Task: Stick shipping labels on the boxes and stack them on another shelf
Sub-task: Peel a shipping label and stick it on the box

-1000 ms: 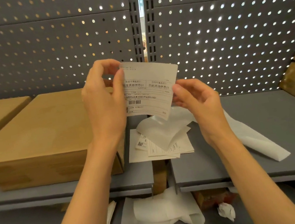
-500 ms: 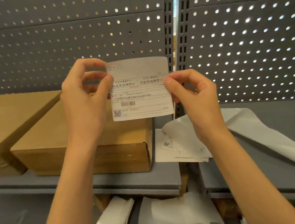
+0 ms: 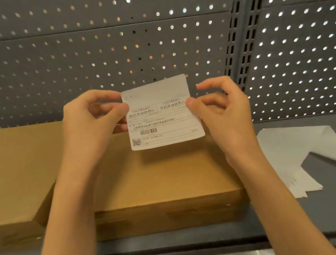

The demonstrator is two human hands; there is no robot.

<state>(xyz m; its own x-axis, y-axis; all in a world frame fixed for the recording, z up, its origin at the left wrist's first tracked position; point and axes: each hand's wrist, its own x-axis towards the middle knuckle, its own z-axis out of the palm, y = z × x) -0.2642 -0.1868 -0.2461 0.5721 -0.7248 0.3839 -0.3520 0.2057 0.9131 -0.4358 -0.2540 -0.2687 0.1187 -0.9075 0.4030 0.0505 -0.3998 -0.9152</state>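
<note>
head view: left hand (image 3: pixel 91 125) and right hand (image 3: pixel 222 108) pinch white printed shipping label (image 3: pixel 162 113) by its side edges above flat brown cardboard box (image 3: pixel 159 178); backing probably off, sticking and stacking remain.

label (image 3: pixel 162 115) pinched by both hands, above box (image 3: pixel 159 178)

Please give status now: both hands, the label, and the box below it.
Left hand and right hand pinch shipping label by its side edges. Label held above cardboard box, not yet stuck. Box top bare.
</note>
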